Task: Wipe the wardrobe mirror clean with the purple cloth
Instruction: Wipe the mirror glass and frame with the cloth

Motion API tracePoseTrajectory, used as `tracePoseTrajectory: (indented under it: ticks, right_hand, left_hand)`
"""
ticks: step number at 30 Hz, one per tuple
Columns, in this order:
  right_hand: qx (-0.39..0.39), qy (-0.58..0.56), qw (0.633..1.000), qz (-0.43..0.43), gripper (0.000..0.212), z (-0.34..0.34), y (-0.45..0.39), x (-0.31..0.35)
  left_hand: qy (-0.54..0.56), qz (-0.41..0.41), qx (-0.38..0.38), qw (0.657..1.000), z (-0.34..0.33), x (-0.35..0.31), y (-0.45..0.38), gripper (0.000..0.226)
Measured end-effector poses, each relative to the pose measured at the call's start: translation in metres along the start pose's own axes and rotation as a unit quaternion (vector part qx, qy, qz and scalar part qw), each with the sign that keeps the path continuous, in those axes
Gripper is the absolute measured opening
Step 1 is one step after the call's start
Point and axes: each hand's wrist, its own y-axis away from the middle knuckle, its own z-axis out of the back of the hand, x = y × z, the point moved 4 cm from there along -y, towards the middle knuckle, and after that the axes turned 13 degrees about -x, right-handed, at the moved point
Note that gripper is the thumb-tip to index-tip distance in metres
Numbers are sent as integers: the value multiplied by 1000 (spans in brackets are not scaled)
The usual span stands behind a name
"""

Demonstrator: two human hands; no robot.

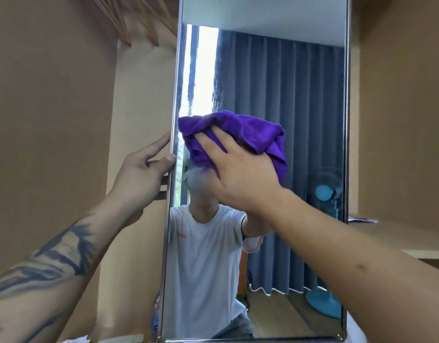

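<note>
While the left hand point(141, 167) braces the tall rectangular metal-framed wardrobe mirror point(275, 78) at its left edge, fingers straight, thumb on the frame, gripping nothing, the right hand point(240, 169) presses the bunched purple microfibre cloth point(238, 134) flat against the glass, fingers spread on top of it. Cloth sits mid-height, hard against the left frame, so unwiped glass lies mostly right of and above and below the hand. Mirror's long axis is vertical. Right hand does the wiping; next stroke likely goes right. Faint streaks show upper left; elsewhere the reflection of grey curtains point(287, 95) reads clear.
</note>
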Motion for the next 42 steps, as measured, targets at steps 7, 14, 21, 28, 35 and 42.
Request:
tracePoseTrajectory:
  ticks: [7,14,21,28,35,42]
  right_hand:
    - [33,51,995,-81,71,25,41,-86]
    - [-28,62,969,-238,73,48,74,-139]
    - [-49,63,954,-288,78,26,42,-74]
    - [-15,-20,994,-109,69,4,6,31]
    - [20,-27,999,13,66,13,8,23]
    - [44,35,997,-49,66,30,57,-68]
  left_hand:
    - [-6,-2,-15,1000,1,1,1,46]
    - [-20,-4,-3,1000,5,-3,0,46]
    - [-21,4,-1,1000,4,-3,2,45]
    - [-5,12,12,1000,5,-10,8,46]
    - [-9,8,3,1000,5,-18,13,45]
    - [-6,8,-2,1000,7,-14,12,46]
